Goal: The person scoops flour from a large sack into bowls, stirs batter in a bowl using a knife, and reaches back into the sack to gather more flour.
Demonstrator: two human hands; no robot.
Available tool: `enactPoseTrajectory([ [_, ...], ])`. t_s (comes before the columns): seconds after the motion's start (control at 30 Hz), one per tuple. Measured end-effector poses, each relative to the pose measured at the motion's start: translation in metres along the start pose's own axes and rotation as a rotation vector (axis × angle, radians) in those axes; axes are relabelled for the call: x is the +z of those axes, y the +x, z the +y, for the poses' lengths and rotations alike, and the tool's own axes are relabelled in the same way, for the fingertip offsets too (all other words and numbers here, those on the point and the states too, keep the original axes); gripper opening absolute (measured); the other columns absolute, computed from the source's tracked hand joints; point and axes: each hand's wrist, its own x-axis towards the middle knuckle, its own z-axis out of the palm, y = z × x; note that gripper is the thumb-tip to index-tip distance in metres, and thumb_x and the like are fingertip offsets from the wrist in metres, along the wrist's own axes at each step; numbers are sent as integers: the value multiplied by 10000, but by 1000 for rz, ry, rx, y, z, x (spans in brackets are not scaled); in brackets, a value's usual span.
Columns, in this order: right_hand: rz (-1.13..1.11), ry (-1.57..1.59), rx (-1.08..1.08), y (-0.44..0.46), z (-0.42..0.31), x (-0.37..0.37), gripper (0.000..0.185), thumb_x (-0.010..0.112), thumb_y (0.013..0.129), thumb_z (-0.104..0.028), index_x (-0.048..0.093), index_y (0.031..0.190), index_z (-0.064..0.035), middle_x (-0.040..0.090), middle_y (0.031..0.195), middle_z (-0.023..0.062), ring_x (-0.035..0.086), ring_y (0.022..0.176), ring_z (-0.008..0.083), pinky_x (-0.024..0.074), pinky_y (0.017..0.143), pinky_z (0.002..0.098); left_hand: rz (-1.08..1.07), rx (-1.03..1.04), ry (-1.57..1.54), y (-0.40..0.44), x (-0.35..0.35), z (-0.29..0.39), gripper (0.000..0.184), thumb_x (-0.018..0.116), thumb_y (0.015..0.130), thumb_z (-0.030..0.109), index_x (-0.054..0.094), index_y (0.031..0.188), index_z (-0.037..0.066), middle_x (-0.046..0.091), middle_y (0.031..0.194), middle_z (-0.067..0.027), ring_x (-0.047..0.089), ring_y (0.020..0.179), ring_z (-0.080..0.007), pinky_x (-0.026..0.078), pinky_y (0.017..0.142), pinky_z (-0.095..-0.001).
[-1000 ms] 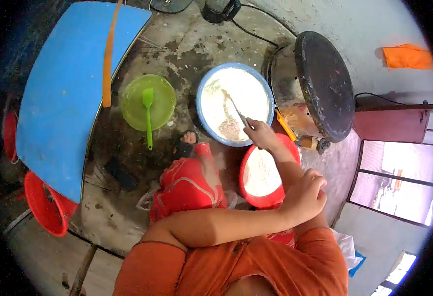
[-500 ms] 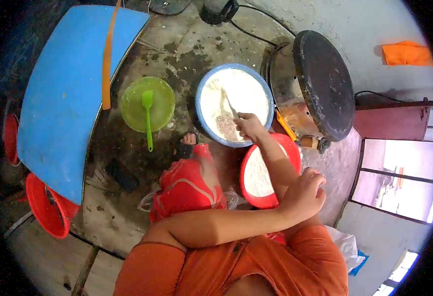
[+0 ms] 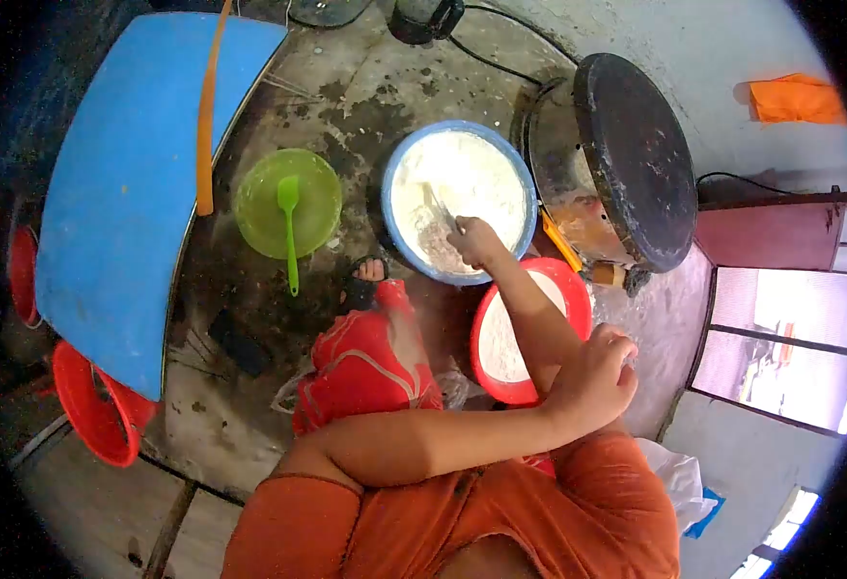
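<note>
A blue-rimmed basin (image 3: 393, 227) full of white powder, like flour, stands on the floor. My right hand (image 3: 479, 243) is over its near right side, closed around a slim, pale utensil (image 3: 442, 206) whose far end meets the powder. Whether it is a spoon or a blade I cannot tell. A brownish patch shows in the powder beside it. My left arm crosses in front of my body. My left hand (image 3: 595, 381) has its fingers curled in, with nothing seen in them, close above my right forearm. Under that forearm sits a red basin (image 3: 578, 287) of white powder.
Left of the blue basin, a green spatula (image 3: 290, 227) lies across a green basin (image 3: 249, 207). A large metal drum (image 3: 563, 164) with a dark round top (image 3: 640, 164) stands to the right. Further left are a blue tabletop (image 3: 119, 183) and a red bucket (image 3: 119, 444).
My right hand has shifted slightly left and up with the utensil, which now leans further left in the powder. My left hand stays where it was.
</note>
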Motion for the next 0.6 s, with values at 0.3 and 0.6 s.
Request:
enactPoseTrajectory([
  [0.3, 106, 179, 113, -89, 19, -95, 359, 561, 893, -262, 572, 1180, -46, 522, 627, 28, 474, 463, 96, 375, 390, 262, -32, -95, -4, 1, -16, 20, 165, 548, 792, 23, 523, 952, -11, 520, 1030, -152, 560, 872, -328, 472, 761, -383],
  [0.6, -112, -349, 154, -44, 80, -88, 344, 553, 847, -311, 597, 853, 30, 623, 742, 216, 601, 679, 353, 476, 681, 425, -42, -126, -2, -1, -15, 10, 176, 549, 791, 19, 524, 962, -16, 515, 1023, -162, 557, 895, -324, 476, 752, -371],
])
